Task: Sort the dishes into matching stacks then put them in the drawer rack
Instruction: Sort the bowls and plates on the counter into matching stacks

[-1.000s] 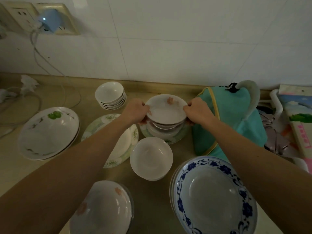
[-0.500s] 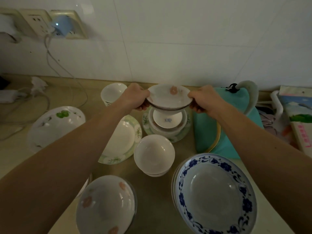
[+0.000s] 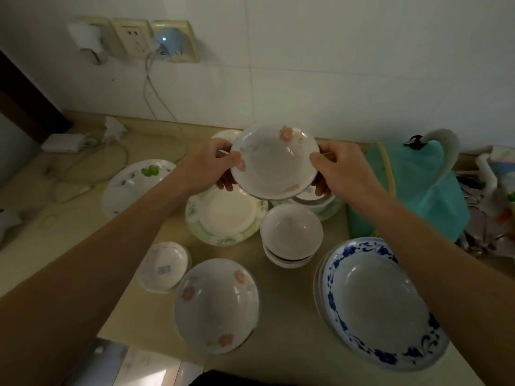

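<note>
Several dishes lie spread over the beige countertop (image 3: pixel 284 324). Nearest the front edge sits a pink-flowered bowl (image 3: pixel 216 305), with a blue-and-white plate stack (image 3: pixel 381 302) to its right and a small saucer with a faint blue mark (image 3: pixel 164 270) just beside it on the left. Behind these stands a stack of plain white bowls (image 3: pixel 291 235), and to the left of that a green-rimmed plate (image 3: pixel 226 213). Further left rests a large white plate with a green leaf print (image 3: pixel 131 185). Above the middle of the counter, both hands hold a second pink-flowered dish (image 3: pixel 274 161) in the air, tilted toward the camera: the left hand (image 3: pixel 207 165) grips its left rim with the thumb on top and the fingers curled beneath, and the right hand (image 3: pixel 338 167) grips the right rim the same way. Under the raised dish, partly hidden, is another stack of bowls on a plate (image 3: pixel 320 200). A teal cloth (image 3: pixel 418 190) lies to the right. Against the tiled wall (image 3: pixel 334 65) are wall sockets (image 3: pixel 133 37) with a blue plug (image 3: pixel 167 41), its cable (image 3: pixel 156 93) trailing down to the counter.
</note>
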Demonstrator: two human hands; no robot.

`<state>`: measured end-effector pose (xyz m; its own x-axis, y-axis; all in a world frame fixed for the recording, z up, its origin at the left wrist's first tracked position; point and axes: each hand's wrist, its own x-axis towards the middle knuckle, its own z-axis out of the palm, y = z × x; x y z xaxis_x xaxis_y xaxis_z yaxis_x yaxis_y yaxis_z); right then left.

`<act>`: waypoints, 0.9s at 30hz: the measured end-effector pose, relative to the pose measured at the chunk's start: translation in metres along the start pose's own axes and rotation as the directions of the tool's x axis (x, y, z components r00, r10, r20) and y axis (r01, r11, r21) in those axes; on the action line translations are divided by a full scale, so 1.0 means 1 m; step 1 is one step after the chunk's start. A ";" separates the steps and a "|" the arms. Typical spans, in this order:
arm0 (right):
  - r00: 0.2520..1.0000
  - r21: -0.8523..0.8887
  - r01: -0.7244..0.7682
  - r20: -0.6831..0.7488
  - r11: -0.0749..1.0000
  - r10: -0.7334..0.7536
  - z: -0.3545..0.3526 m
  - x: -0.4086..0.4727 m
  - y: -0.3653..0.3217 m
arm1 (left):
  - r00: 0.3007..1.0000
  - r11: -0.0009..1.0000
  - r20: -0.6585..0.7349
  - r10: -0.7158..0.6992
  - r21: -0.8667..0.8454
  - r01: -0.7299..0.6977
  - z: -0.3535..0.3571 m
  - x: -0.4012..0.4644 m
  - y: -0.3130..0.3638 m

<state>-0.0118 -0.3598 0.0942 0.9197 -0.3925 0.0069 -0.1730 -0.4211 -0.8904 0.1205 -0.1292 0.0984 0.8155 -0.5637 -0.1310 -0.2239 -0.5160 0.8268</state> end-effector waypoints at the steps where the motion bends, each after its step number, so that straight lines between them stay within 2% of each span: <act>1: 1.000 0.006 0.005 0.006 1.000 -0.005 0.008 -0.007 -0.008 | 1.000 1.000 -0.014 0.002 -0.007 -0.002 -0.009 -0.013 -0.004; 6: 0.998 -0.011 0.005 0.069 1.000 -0.004 0.050 -0.052 -0.036 | 0.999 0.994 -0.009 -0.033 -0.101 0.032 -0.046 -0.079 -0.035; 13: 0.990 -0.111 -0.056 0.120 0.992 0.070 0.105 -0.125 -0.022 | 0.978 0.987 0.170 -0.120 -0.088 0.137 -0.049 -0.146 -0.090; 17: 0.993 -0.194 -0.089 0.054 0.977 0.102 0.125 -0.161 -0.001 | 0.961 0.988 0.244 -0.131 -0.044 0.146 -0.030 -0.164 -0.110; 24: 0.993 -0.394 -0.090 0.039 0.915 0.115 0.148 -0.194 0.018 | 0.942 0.971 0.261 -0.212 -0.055 0.234 -0.006 -0.184 -0.137; 27: 0.994 -0.441 -0.096 0.012 0.893 0.113 0.155 -0.201 0.022 | 0.947 0.972 0.244 -0.208 -0.055 0.228 0.003 -0.188 -0.143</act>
<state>-0.1456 -0.1632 0.0026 0.8985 -0.4275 -0.0994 -0.3981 -0.6983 -0.5949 -0.0019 0.0487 0.0030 0.6886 -0.5842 -0.4296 -0.0028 -0.5945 0.8041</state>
